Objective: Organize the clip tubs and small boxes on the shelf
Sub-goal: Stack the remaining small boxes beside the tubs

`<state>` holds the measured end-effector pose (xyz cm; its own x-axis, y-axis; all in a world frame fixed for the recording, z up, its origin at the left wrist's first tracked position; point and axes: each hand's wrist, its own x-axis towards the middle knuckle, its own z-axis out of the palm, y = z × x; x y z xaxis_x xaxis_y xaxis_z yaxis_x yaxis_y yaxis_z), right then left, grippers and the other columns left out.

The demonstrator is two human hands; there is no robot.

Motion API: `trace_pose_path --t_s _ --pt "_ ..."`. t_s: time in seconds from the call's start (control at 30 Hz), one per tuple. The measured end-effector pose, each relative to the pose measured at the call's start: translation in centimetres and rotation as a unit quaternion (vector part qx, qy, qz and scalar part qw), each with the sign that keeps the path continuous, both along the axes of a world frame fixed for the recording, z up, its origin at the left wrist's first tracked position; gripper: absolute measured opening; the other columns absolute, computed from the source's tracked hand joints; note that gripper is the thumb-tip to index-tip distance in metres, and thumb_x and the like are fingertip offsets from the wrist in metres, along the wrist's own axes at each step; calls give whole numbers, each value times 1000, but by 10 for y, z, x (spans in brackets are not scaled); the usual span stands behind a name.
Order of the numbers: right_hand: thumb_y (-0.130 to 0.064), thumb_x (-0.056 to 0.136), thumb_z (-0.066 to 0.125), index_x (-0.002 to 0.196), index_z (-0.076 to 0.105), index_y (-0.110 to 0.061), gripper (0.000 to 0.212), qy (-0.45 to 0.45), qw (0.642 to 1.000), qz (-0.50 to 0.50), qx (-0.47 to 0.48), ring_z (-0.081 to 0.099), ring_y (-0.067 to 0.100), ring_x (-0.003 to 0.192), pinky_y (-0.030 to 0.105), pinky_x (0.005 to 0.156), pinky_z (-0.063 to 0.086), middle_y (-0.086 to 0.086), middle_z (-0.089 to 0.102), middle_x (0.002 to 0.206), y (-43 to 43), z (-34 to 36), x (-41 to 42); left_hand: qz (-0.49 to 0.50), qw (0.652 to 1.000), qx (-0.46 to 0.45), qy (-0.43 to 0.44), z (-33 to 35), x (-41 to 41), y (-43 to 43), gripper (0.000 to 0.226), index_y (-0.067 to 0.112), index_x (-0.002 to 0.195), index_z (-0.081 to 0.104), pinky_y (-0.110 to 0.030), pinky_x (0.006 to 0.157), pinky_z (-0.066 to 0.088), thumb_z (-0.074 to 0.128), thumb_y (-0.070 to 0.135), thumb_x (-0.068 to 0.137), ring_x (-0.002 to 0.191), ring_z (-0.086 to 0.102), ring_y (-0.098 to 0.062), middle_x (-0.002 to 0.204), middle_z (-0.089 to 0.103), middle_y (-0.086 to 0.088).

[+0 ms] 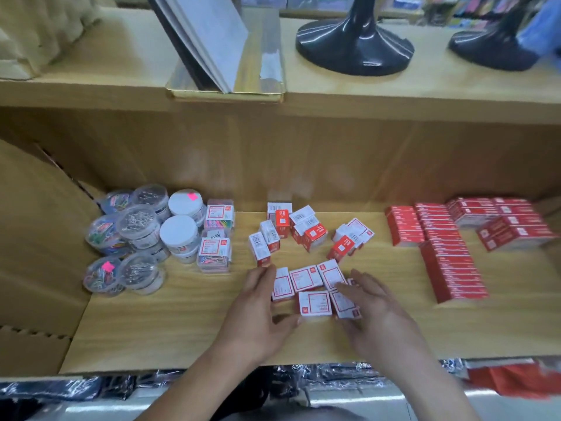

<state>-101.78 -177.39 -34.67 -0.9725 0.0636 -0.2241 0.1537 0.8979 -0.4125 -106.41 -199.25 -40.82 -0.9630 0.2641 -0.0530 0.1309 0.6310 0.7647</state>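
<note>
Several small red-and-white boxes (305,278) lie flat in a tight group at the front middle of the wooden shelf (182,323). My left hand (261,311) touches the group's left side, fingers fairly straight, thumb under the front box. My right hand (373,305) rests against the group's right side with straight fingers. Behind them several more small boxes (303,229) stand scattered and tilted. Round clear clip tubs (138,226) with paper clips sit clustered at the left, two white-lidded tubs (179,232) among them, and clear rectangular clip boxes (214,253) beside them.
Rows of flat red staple boxes (452,262) fill the shelf's right side. A cardboard panel (33,238) walls the left end. On the shelf above stand two black bases (355,47), a leaning white board (212,38) and a tray. Packaged goods (334,378) lie below the front edge.
</note>
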Motion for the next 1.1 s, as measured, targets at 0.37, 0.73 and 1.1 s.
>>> trace_pose_path --t_s 0.37,0.73,1.1 --pt "-59 84 67 140 54 -34 63 108 993 -21 -42 26 20 149 36 115 32 4 39 156 29 14 -81 50 985 -57 153 23 -35 -1 82 33 153 40 -32 116 33 58 67 80 150 29 -17 162 28 -6" --pt "-89 77 23 151 9 -59 82 -11 994 100 49 16 29 151 48 121 17 1 31 158 21 -5 -132 18 996 -60 62 14 -99 26 75 41 156 31 -37 121 31 61 55 89 149 34 -15 162 37 4" --pt "-80 79 14 151 21 -57 76 10 983 185 -13 -1 14 155 41 125 0 -20 1 166 14 -21 -119 0 996 -18 89 6 -52 28 72 27 159 31 -14 119 17 60 49 96 149 26 -7 161 34 12"
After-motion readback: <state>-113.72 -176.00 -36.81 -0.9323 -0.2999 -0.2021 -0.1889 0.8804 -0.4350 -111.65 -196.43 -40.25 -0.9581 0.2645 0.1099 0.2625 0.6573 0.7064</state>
